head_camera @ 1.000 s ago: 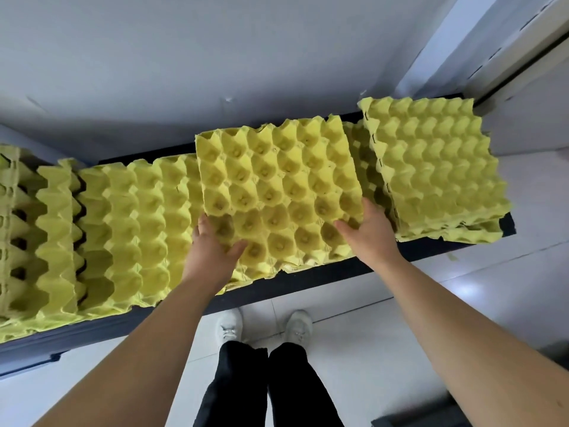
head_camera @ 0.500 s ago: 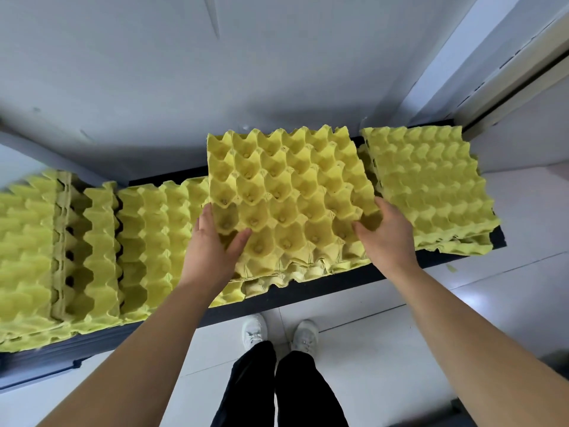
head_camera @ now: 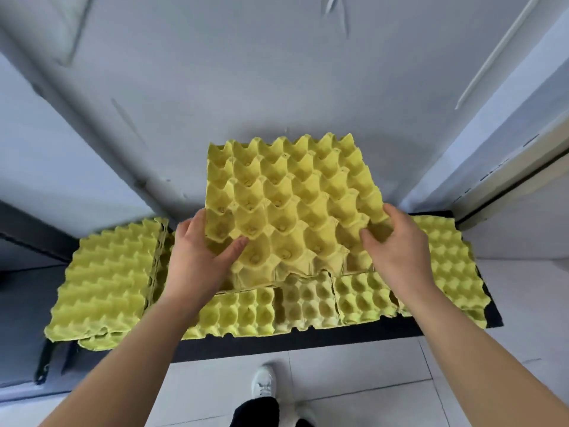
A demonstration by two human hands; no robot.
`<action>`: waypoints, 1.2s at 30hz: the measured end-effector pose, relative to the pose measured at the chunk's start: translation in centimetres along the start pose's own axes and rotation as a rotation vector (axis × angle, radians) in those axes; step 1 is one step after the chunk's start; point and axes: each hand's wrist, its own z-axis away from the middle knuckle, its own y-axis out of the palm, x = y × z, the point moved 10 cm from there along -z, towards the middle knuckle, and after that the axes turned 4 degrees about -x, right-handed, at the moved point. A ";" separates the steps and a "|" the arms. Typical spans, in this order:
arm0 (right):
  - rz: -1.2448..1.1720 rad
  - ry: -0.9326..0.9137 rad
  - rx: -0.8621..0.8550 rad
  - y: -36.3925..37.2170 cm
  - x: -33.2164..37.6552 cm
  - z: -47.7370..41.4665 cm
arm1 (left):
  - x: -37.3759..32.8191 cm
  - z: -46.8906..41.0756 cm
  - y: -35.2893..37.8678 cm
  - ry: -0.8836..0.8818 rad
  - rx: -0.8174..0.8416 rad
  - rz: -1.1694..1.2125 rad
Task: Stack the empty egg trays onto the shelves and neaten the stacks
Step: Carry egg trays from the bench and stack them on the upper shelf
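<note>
L hand (head_camera: pixel 197 260) & R hand (head_camera: pixel 397 251) are curling round the near corners of the top egg tray (head_camera: pixel 292 198), pinching it. It's lifting clear of the middle stack (head_camera: pixel 308 303) on the shelf (head_camera: pixel 338 337), where it was lying flat 1 s ago. Far edge is tipping toward the wall (head_camera: pixel 277 72); prob. being re-seated squarer.

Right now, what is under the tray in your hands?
Under the tray, gripped by the left hand and right hand, more yellow trays lie on the black shelf; only their front rows show. Their rear parts and the shelf behind are covered.
</note>
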 end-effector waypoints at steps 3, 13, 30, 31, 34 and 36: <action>0.025 -0.091 0.011 -2.1 4.2 0.3 | -1.1 1.5 -5.3 -0.021 -0.111 -0.001; 0.020 -0.450 0.045 -7.0 20.2 5.2 | -1.5 10.5 -23.3 -0.068 -0.460 -0.026; -0.291 -0.866 0.086 -7.3 50.8 23.9 | 7.5 25.1 -54.6 -0.188 -0.927 0.035; -0.299 -0.869 0.082 -6.8 52.5 25.2 | 8.5 25.5 -56.5 -0.191 -0.938 0.033; -0.318 -0.879 0.067 -5.4 57.5 29.1 | 11.4 26.4 -62.2 -0.181 -0.954 0.041; -0.350 -0.883 0.065 -4.5 60.7 31.5 | 13.1 26.6 -65.9 -0.174 -0.957 0.036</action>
